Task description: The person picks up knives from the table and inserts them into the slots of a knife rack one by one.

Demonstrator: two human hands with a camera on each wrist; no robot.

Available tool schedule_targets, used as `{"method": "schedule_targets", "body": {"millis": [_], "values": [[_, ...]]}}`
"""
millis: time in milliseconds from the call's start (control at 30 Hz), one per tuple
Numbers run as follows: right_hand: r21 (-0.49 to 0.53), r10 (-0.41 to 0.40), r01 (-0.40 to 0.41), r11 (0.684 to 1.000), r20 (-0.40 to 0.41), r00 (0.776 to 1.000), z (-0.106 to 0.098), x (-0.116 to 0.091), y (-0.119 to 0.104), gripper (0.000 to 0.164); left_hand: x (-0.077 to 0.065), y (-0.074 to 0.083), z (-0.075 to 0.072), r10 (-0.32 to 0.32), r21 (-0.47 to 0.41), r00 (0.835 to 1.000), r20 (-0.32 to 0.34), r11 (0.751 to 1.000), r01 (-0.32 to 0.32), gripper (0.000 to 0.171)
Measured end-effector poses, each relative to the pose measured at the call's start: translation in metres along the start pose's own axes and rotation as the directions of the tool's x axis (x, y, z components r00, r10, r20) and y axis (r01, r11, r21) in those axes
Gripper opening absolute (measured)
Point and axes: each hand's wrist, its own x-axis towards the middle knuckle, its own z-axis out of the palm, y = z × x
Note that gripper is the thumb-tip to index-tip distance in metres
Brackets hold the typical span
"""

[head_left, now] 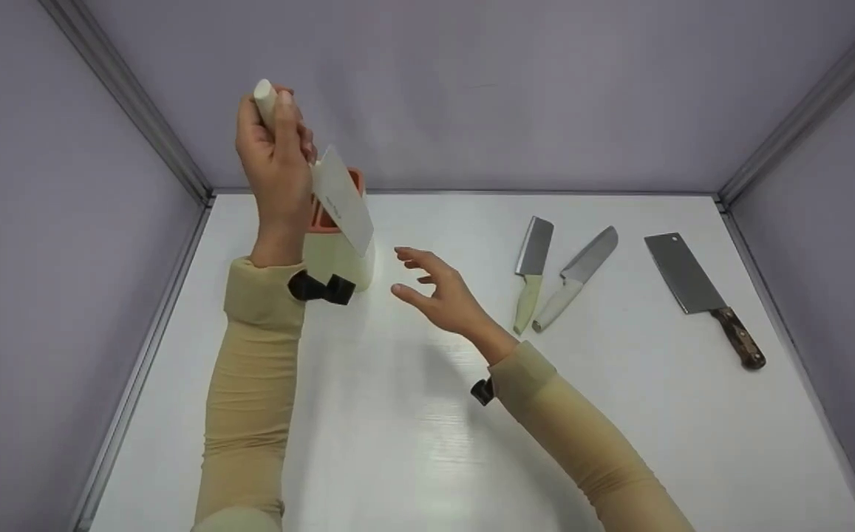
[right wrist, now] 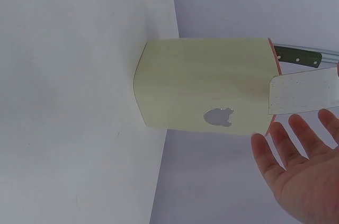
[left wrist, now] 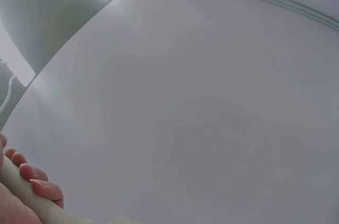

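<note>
High at the left of the head view, my left hand (head_left: 279, 166) grips the pale handle of a kitchen knife (head_left: 342, 203). Its broad blade slants down and overlaps the top of a pale green knife block (head_left: 331, 262) with an orange slotted top. Curled fingers (left wrist: 46, 188) wrap the handle in the left wrist view. To the right of the block, my right hand (head_left: 442, 292) is held with fingers spread and nothing in them. In the right wrist view, the blade's end (right wrist: 302, 92) crosses the block's rim, just above my right fingertips (right wrist: 259, 142).
A dark green knife handle (right wrist: 299, 55) sticks out of the block. On the white table (head_left: 397, 443) to the right lie a small cleaver (head_left: 534, 255), a white-handled knife (head_left: 582, 270) and a brown-handled cleaver (head_left: 689, 273). Grey walls (head_left: 471, 96) enclose the table.
</note>
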Motion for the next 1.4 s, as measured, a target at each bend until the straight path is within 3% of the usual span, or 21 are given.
{"method": "schedule_targets", "body": {"millis": [300,500,667,833,1033,1400], "values": [[0.069,-0.007,0.006,0.998,0.006,1.0,0.003,0.006,-0.005,0.059,0.01,0.006,-0.003,0.039,-0.048,0.999,-0.019,0.998,-0.04,0.013],[0.046,0.0,-0.001,0.999,0.011,1.0,0.005,0.012,-0.009,0.058,0.019,0.015,-0.006,0.051,-0.067,0.997,-0.051,0.996,-0.054,0.015],[0.037,0.008,-0.009,0.999,0.023,1.0,0.006,0.014,-0.008,0.058,0.028,0.023,-0.008,0.096,-0.065,0.991,-0.096,0.993,-0.103,0.015],[0.04,0.018,-0.019,0.999,0.033,0.999,0.008,0.015,-0.007,0.058,0.04,0.02,-0.015,0.146,-0.018,0.982,-0.121,0.989,-0.15,0.013],[0.046,0.032,-0.034,0.998,0.05,0.998,0.01,0.019,-0.007,0.058,0.053,0.01,-0.029,0.188,0.055,0.978,-0.095,0.982,-0.183,0.013],[0.066,0.044,-0.048,0.997,0.063,0.997,0.018,0.026,-0.009,0.058,0.067,0.006,-0.039,0.154,0.126,0.985,-0.082,0.982,-0.143,0.014]]}}
